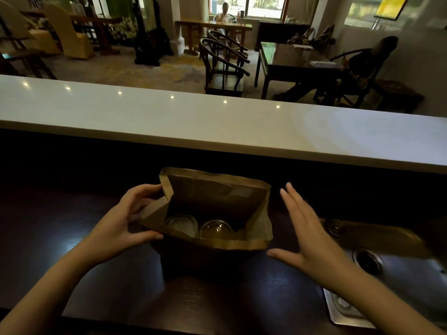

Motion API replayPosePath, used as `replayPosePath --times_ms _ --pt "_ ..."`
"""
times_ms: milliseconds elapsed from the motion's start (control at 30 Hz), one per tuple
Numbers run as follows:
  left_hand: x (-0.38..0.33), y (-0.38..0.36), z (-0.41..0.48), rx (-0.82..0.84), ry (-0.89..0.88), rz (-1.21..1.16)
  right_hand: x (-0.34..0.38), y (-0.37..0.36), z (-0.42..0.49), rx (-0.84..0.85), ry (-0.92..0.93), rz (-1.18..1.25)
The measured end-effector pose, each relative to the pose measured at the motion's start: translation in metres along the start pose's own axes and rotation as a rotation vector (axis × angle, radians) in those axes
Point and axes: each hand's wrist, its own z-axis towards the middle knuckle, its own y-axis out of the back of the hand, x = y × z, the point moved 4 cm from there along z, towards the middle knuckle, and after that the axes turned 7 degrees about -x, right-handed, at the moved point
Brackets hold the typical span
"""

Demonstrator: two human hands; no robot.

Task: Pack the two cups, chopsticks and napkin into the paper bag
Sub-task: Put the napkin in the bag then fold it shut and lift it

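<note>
A brown paper bag (pixel 217 189) stands open and upright on the dark wooden counter (pixel 60 226) in front of me. Two clear lidded cups sit side by side at its bottom, the left cup (pixel 181 224) and the right cup (pixel 216 229). A pale sheet, perhaps the napkin (pixel 264 226), lines the bag's right inner side. Chopsticks are not visible. My left hand (pixel 125 218) grips the bag's left rim, thumb at the front and fingers at the back. My right hand (pixel 304 228) hovers flat with spread fingers just right of the bag, apart from it.
A raised white ledge (pixel 217 126) runs across behind the bag. A steel sink (pixel 387 274) with a drain lies at the right in the counter. Beyond the ledge is a room with dark chairs, tables and two seated people.
</note>
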Motion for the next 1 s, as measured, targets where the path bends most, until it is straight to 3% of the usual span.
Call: replayPosePath --times_ms 133,267,433,600,800,1000 --pt "0.014 -0.002 0.0 -0.003 0.014 -0.006 -0.01 -0.026 -0.005 -0.05 -0.17 0.332" --pt "0.028 -0.003 0.005 0.036 0.03 -0.067 -0.008 -0.046 0.004 0.031 -0.109 0.499" --pt "0.048 -0.009 0.015 -0.001 0.179 -0.308 -0.001 -0.039 0.028 -0.006 -0.048 0.629" --pt "0.056 -0.017 0.029 -0.177 0.183 -0.491 0.01 -0.03 0.042 -0.15 -0.012 0.723" --pt "0.046 -0.032 0.057 -0.335 0.097 -0.609 0.0 -0.03 0.063 -0.392 -0.145 0.86" --pt "0.036 -0.054 0.09 -0.37 0.106 -0.597 -0.029 -0.024 0.085 -0.593 -0.303 1.083"
